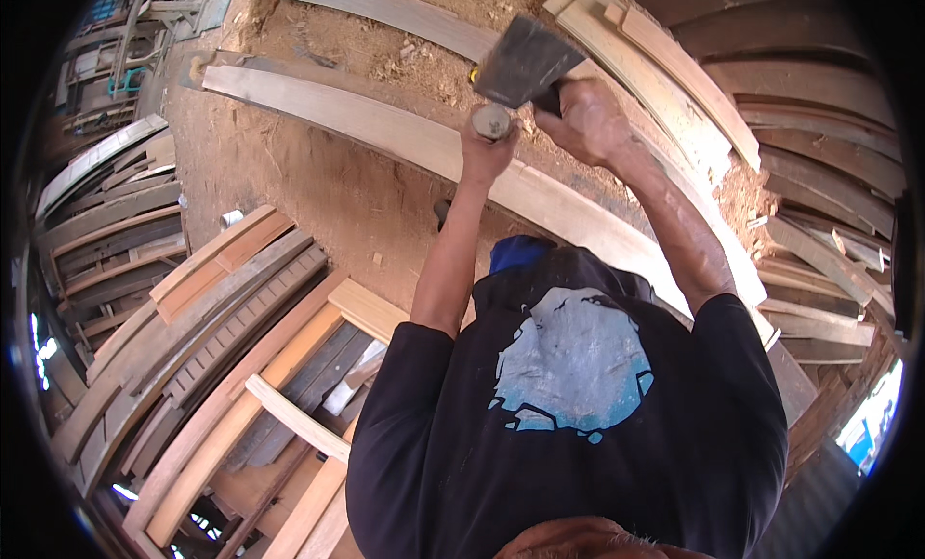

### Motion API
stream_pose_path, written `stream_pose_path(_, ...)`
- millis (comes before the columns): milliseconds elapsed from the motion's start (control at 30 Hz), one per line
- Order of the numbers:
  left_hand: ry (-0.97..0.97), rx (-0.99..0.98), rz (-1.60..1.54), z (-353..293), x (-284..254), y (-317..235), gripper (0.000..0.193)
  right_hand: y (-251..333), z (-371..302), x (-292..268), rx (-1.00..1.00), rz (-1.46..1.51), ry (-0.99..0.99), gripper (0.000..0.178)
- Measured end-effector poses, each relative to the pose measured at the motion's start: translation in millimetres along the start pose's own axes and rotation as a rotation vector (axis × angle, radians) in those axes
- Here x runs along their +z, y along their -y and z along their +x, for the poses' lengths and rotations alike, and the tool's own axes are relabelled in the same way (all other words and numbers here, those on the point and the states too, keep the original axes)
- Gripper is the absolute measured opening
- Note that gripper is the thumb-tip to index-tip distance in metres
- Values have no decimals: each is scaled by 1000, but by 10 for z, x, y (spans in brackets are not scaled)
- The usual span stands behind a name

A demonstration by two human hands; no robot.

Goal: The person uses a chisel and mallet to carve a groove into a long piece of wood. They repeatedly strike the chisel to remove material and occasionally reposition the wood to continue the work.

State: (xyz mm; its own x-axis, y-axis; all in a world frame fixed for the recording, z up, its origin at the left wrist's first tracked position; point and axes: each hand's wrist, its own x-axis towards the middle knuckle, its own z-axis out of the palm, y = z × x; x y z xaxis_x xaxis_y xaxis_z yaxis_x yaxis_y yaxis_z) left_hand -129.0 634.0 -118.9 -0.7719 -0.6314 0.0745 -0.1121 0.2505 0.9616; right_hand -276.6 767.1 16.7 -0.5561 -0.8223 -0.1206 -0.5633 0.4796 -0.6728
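My left hand (489, 154) is closed around an upright tool handle (492, 122) with a round, pale, worn end facing up. The handle's lower part is hidden by my fingers, over a long pale plank (385, 125). My right hand (590, 120) grips a tool with a broad, dark, flat head (528, 63), wider at its far end. The head hangs just above and beyond the handle's round end; whether they touch I cannot tell. The plank runs from the far left to the near right, passing under both hands.
Wood shavings (385, 53) cover the surface around the plank. Another board (385, 8) lies beyond it, and several stacked planks (665, 87) lie at right. Wooden frames (260, 385) and dark timber (106, 222) fill the left. More dark boards (819, 96) stand at far right.
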Motion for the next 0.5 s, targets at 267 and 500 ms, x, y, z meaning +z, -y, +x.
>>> stream_pose_path(267,34,87,-31,-14,57,-36,28,-134,12,282,-212,-28,-155,30)
stream_pose_path(500,24,-36,-45,-26,57,-29,28,-8,57,-89,1,-35,2,33)
